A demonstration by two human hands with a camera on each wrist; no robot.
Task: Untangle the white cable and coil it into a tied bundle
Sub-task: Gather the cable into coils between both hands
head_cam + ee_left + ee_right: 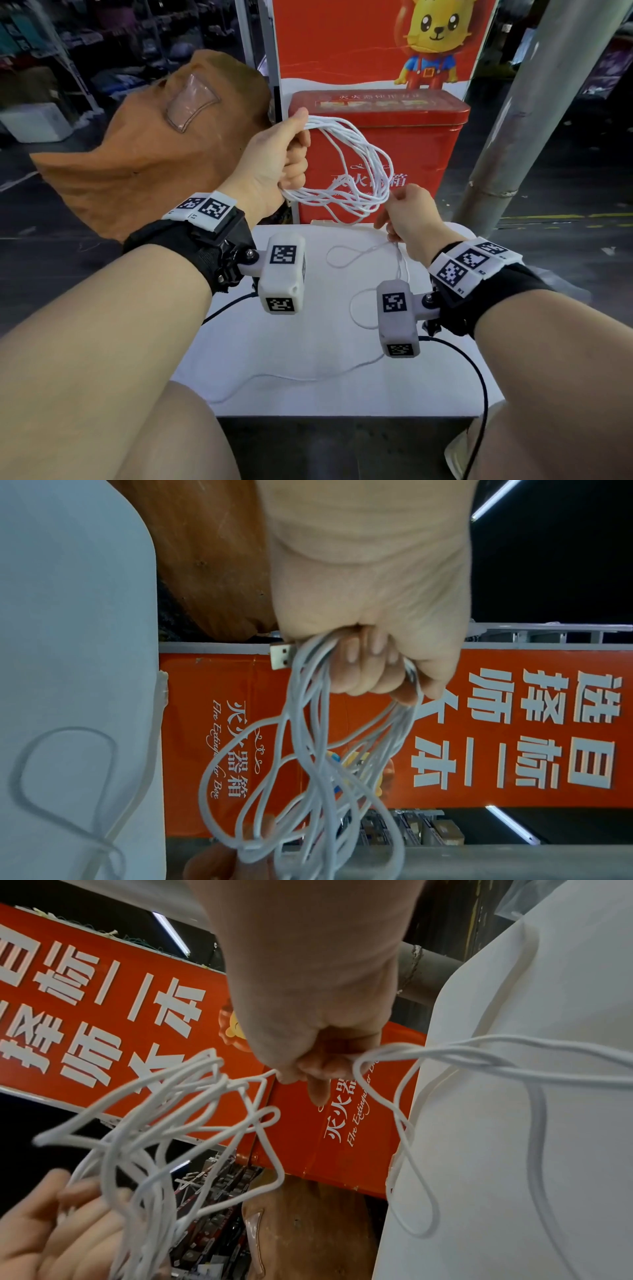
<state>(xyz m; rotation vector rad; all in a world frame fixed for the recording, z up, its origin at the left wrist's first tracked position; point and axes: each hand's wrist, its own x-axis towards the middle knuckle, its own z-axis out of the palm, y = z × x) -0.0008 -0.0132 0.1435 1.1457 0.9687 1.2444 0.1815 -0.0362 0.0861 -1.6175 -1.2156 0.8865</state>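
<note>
A thin white cable (356,164) hangs in several loose loops in the air above the white table (260,359). My left hand (284,154) grips the gathered loops in its curled fingers (356,674), and a USB plug (282,656) sticks out beside them. My right hand (404,212) pinches one strand at the far side of the coil (192,1137), thumb against finger (316,1088). The free length of the cable trails from this hand down onto the table (534,1123) and runs in slack curves toward the near edge (274,377).
A red fire extinguisher box (411,150) stands just behind the coil, with a red poster above it. A brown fabric bag (164,144) lies to the left. A grey pole (534,120) leans at the right. Black camera leads (479,377) hang off the wrists.
</note>
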